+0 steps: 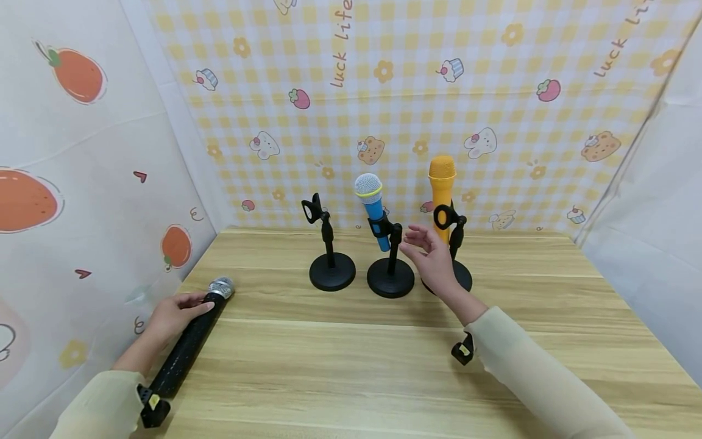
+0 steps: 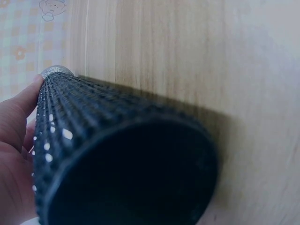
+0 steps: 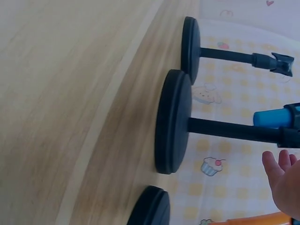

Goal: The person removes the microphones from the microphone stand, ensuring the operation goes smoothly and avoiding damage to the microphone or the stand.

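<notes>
At the table's left, my left hand (image 1: 172, 314) holds a black microphone (image 1: 189, 344) just below its silver mesh head, thumb on one side and fingers on the other. The left wrist view looks along its studded black handle (image 2: 93, 108) from the flat end. My right hand (image 1: 430, 259) hovers between two stands with its fingers loosely bent, holding nothing. Beside those fingers, a blue microphone (image 1: 375, 210) with a white head leans in the clip of the middle stand (image 1: 390, 277). Behind that hand, a yellow microphone (image 1: 442, 183) stands upright at the right stand (image 1: 463, 274), whose base is partly hidden.
A third black stand (image 1: 332, 271) with a bare clip is left of the middle one. The wooden table (image 1: 329, 372) ends at a checked cloth backdrop (image 1: 340, 122). A white printed cloth (image 1: 109, 140) rises on the left, and a plain one (image 1: 658, 201) on the right.
</notes>
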The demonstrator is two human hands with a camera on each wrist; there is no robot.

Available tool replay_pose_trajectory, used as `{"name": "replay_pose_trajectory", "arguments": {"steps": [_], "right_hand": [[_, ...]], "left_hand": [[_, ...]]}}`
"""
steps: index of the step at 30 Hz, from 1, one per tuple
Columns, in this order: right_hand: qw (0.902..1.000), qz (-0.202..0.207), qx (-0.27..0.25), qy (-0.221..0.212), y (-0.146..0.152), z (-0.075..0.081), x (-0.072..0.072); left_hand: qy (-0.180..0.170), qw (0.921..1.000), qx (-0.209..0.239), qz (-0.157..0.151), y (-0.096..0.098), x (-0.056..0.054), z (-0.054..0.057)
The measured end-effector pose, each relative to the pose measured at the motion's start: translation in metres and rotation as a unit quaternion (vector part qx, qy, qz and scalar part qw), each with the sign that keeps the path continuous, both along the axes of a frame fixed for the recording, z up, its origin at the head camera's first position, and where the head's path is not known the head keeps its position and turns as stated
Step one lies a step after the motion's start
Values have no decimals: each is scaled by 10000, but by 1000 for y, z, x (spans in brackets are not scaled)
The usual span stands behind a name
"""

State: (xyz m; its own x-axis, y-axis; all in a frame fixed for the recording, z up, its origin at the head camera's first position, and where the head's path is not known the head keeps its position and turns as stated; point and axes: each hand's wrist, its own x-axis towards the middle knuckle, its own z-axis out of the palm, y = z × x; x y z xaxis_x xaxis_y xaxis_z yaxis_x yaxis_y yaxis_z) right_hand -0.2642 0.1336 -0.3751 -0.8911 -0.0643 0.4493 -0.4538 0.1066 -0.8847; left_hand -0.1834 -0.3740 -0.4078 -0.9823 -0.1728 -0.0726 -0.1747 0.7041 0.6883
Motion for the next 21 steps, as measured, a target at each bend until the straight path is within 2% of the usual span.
{"name": "replay_pose_trajectory", "arguments": {"steps": [11, 21], "right_hand": [[9991, 83, -143, -379, -5, -10, -18], [9951, 300, -427, -834, -11, -14, -23]], "left_hand": [[105, 9999, 29, -31, -2, 0, -2], [105, 9999, 22, -42, -2, 0, -3]]}}
